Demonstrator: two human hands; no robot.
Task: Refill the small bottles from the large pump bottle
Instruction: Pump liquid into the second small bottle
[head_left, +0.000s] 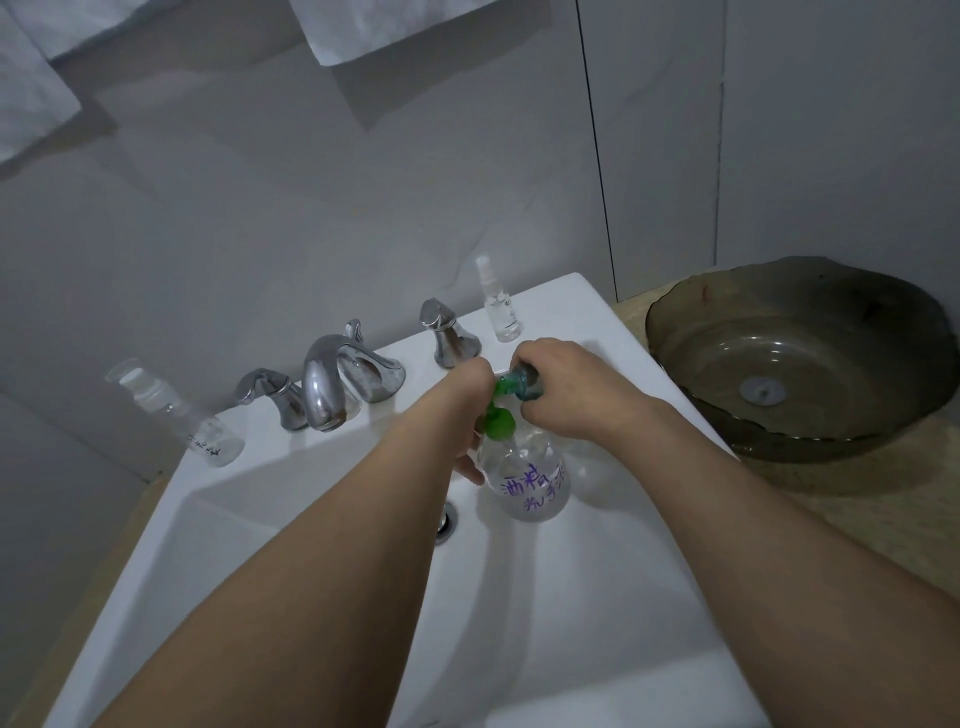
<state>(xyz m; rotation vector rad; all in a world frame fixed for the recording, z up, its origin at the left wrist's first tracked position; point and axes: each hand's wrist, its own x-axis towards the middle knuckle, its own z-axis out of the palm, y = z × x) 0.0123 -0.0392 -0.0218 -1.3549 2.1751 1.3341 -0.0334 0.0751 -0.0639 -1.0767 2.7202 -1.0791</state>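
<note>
A large clear pump bottle (530, 480) with purple handwriting and a green pump head (500, 420) stands at the sink's right rim. My left hand (470, 405) wraps around its neck and pump from the left. My right hand (563, 392) holds a small blue-green bottle (524, 387) tipped against the pump's nozzle. A small clear spray bottle (498, 301) stands upright at the sink's back right corner. Another clear capped bottle (182, 415) stands at the back left corner.
A white rectangular sink (311, 545) fills the foreground, with a chrome faucet (332, 384) and two handles along its back ledge. A dark glass vessel basin (800, 358) sits on the counter to the right. White towels (363, 31) hang on the wall above.
</note>
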